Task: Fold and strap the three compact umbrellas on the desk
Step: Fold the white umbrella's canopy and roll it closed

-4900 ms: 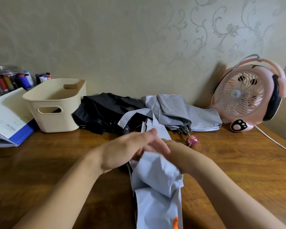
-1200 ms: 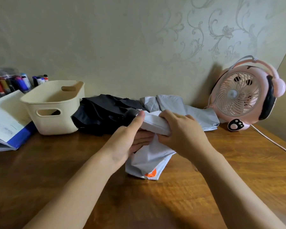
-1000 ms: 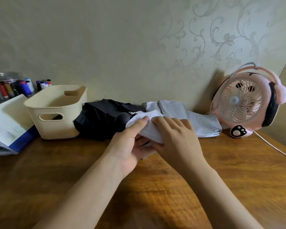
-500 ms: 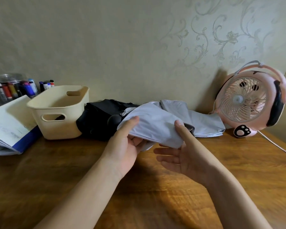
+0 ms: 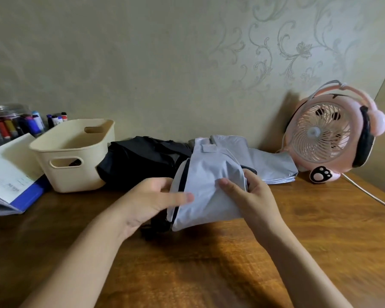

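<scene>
Both hands hold a pale blue compact umbrella (image 5: 206,187) just above the wooden desk (image 5: 209,274), its canopy bunched and its strap tab (image 5: 210,148) pointing toward the wall. My left hand (image 5: 151,201) grips its left side, thumb lying across the fabric. My right hand (image 5: 253,196) grips the right side, thumb on top and fingers curled behind. A black umbrella (image 5: 140,161) lies loose behind it, and a grey umbrella (image 5: 269,163) lies by the wall to the right.
A cream plastic basket (image 5: 76,156) stands at back left beside an open blue binder (image 5: 7,181) and a jar of markers (image 5: 9,125). A pink desk fan (image 5: 329,138) stands at back right, its white cord (image 5: 369,192) trailing along the desk.
The long, loose pale blue umbrella has been gathered into a short bundle and turned. My right hand, open under it half a second ago, now grips its right side.
</scene>
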